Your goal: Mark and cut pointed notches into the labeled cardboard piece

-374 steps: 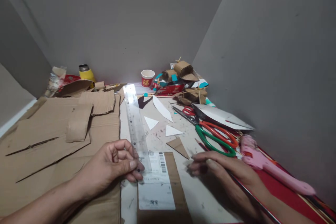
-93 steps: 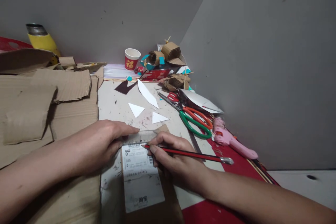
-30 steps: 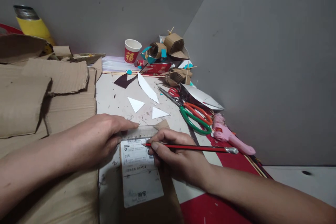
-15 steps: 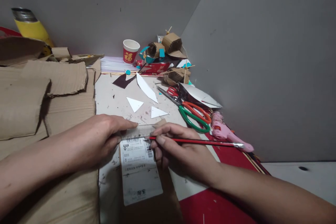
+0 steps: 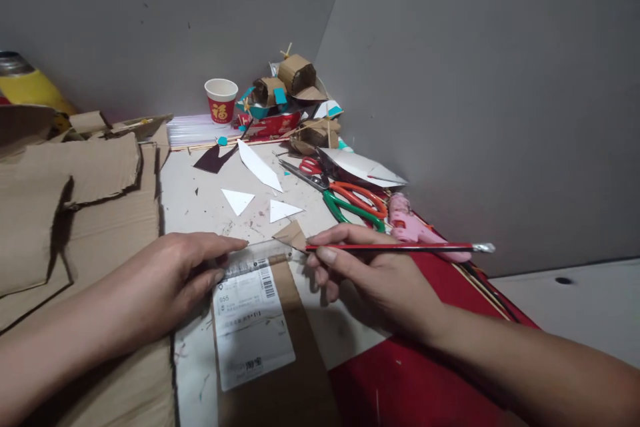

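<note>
My left hand [image 5: 193, 273] presses down the left end of a clear plastic ruler [image 5: 267, 253], forefinger stretched along its far edge and thumb at its near edge. The ruler lies across a strip of brown cardboard [image 5: 305, 340] that carries a white shipping label [image 5: 255, 333]. A red and black pencil [image 5: 400, 248] is pinched between the thumb and fingers of my right hand [image 5: 357, 267]. It lies nearly level, its silver end pointing right. Its tip is by the ruler's right end, beside the cardboard's pointed far corner [image 5: 293, 233]; whether it touches is unclear.
Torn cardboard [image 5: 105, 227] covers the left side. Beyond the ruler lie white paper triangles [image 5: 237, 201], scissors [image 5: 345, 197] with green and orange handles, and a pink glue gun [image 5: 410, 223]. A paper cup [image 5: 221, 101] and cardboard models [image 5: 295, 80] stand by the grey wall.
My right hand has drawn the pencil rightward, off the middle of the ruler to its right end. The left hand keeps its hold on the ruler. The whole view has shifted.
</note>
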`<act>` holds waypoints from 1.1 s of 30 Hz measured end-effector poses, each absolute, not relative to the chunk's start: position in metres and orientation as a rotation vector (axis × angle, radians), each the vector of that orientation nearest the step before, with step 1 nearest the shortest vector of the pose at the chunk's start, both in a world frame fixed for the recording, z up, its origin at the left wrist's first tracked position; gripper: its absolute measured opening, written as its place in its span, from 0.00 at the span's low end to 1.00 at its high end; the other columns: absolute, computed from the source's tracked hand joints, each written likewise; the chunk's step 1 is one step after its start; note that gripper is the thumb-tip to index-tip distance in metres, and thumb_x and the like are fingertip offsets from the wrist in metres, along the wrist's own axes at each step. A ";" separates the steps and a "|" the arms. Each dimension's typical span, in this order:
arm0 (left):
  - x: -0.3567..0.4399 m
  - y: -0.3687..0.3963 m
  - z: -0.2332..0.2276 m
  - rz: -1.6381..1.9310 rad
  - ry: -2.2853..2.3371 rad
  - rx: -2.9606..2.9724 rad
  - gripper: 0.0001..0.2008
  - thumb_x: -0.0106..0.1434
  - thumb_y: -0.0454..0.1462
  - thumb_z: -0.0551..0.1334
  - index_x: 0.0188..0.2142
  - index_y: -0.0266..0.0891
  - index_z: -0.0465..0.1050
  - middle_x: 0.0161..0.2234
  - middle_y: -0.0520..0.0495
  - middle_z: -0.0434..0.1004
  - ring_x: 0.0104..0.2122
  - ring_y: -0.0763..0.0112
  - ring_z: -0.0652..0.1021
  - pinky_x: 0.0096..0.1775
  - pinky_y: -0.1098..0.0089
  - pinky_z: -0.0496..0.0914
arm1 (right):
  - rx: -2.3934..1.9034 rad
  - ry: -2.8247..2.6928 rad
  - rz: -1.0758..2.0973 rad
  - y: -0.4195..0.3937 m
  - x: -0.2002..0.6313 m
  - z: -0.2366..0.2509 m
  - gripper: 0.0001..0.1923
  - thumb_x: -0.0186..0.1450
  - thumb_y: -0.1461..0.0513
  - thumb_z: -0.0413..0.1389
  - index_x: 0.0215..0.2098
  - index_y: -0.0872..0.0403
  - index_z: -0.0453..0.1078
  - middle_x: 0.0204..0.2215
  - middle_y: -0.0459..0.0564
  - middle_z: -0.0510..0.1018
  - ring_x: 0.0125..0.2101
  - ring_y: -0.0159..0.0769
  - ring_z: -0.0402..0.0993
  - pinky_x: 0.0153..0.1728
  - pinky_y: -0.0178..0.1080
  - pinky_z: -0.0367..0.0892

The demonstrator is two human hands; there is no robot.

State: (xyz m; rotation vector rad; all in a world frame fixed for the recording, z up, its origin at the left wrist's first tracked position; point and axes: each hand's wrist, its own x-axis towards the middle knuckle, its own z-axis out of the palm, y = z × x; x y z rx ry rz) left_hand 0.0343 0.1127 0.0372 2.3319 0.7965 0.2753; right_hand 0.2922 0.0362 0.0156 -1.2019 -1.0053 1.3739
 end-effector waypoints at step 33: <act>0.031 0.117 0.041 0.231 0.964 2.344 0.19 0.64 0.40 0.56 0.51 0.45 0.77 0.48 0.46 0.83 0.44 0.59 0.82 0.47 0.59 0.76 | -1.147 -1.137 1.332 0.038 0.293 0.001 0.13 0.66 0.53 0.60 0.35 0.56 0.70 0.30 0.49 0.79 0.26 0.30 0.75 0.23 0.30 0.71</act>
